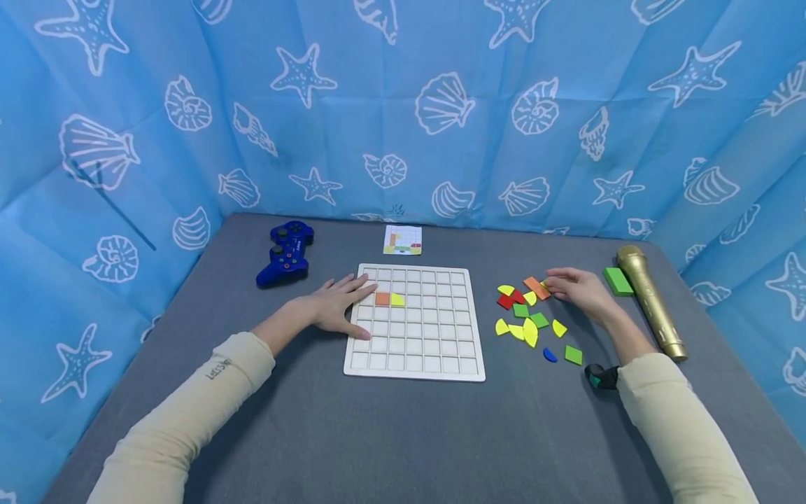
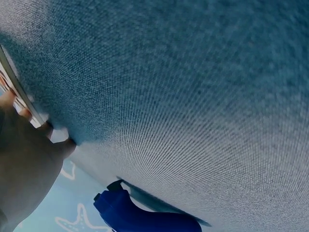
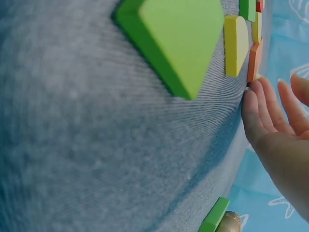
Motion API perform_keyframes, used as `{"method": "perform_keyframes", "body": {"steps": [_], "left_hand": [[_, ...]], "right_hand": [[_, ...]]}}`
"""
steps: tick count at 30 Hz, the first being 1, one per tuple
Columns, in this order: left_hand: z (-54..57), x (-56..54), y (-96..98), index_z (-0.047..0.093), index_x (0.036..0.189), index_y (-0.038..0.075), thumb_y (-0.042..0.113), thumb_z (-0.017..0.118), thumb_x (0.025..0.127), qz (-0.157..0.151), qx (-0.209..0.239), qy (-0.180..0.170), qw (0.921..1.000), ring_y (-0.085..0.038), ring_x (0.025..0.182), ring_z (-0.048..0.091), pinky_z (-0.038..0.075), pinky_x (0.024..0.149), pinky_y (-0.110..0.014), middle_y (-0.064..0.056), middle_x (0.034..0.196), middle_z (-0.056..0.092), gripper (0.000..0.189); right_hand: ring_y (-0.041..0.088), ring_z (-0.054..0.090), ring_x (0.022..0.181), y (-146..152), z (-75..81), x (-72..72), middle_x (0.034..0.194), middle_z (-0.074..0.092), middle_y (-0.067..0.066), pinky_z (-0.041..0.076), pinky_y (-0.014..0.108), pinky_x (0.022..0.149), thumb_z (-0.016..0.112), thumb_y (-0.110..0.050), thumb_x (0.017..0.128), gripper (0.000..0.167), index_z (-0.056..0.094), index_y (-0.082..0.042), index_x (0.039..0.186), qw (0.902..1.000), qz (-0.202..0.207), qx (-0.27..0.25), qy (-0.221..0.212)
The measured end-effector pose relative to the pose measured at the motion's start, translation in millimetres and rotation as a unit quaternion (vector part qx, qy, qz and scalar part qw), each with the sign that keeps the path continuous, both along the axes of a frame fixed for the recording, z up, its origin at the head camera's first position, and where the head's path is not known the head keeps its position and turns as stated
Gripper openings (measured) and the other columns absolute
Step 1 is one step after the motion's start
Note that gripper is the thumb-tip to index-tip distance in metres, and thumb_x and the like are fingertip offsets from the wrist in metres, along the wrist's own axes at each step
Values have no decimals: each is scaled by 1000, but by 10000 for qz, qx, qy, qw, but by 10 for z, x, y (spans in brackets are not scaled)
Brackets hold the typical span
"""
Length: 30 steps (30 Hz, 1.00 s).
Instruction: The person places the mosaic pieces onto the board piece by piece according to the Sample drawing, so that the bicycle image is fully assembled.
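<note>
Grid board (image 1: 413,329), touched on its nine-o'clock side by the left hand's (image 1: 332,306) spread fingers, lies on the table (image 1: 409,434); light pressure should steady it best. Coloured tiles (image 1: 531,332) lie at its three o'clock, the right hand's (image 1: 582,290) fingertips near an orange tile (image 1: 534,286); whether they pinch cannot be told, but an edge grip would probably spare neighbours.

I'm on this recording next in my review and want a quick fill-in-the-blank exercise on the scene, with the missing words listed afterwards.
The hand touching the white grid board is the person's ____ one.
In the head view, the board's yellow piece sits directly to the ____ of its orange square.
The game controller is coloured ____.
The thick green block lies beside a gold ____.

Missing words: left; right; blue; microphone.
</note>
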<state>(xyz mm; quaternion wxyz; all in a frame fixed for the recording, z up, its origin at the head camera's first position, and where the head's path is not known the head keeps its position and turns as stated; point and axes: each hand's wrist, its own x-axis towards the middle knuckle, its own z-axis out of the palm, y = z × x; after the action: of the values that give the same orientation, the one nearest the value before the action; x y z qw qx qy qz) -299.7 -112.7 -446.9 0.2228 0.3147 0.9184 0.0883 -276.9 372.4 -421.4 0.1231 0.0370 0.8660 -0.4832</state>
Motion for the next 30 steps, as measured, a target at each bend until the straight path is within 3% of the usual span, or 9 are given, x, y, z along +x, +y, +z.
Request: {"method": "perform_keyframes", "body": {"steps": [7,18,30], "left_hand": [[30,15,4,3,154,31,79,53,74,-33,7,-39,10000,-25,143,-10,-4,111,-52,2,159,-9,106],[80,49,6,5,155,26,78,53,76,-81,44,1,10000,-28,143,-8,-3,111,-53,-2,159,-6,107],[130,80,29,5,155,26,75,56,77,-64,-51,-3,10000,-29,143,-7,-1,111,-54,-2,159,-6,105]], "right_hand": [[41,47,119,-10,-2,3,134,45,30,43,46,95,47,-15,102,45,38,7,141,9982,311,439,247],[34,53,104,-3,-72,4,120,54,27,49,27,75,60,-12,95,45,47,6,134,9926,530,957,520],[34,53,99,-58,-132,17,115,55,26,47,38,79,65,-14,92,45,51,7,129,9835,622,1386,979]]}}
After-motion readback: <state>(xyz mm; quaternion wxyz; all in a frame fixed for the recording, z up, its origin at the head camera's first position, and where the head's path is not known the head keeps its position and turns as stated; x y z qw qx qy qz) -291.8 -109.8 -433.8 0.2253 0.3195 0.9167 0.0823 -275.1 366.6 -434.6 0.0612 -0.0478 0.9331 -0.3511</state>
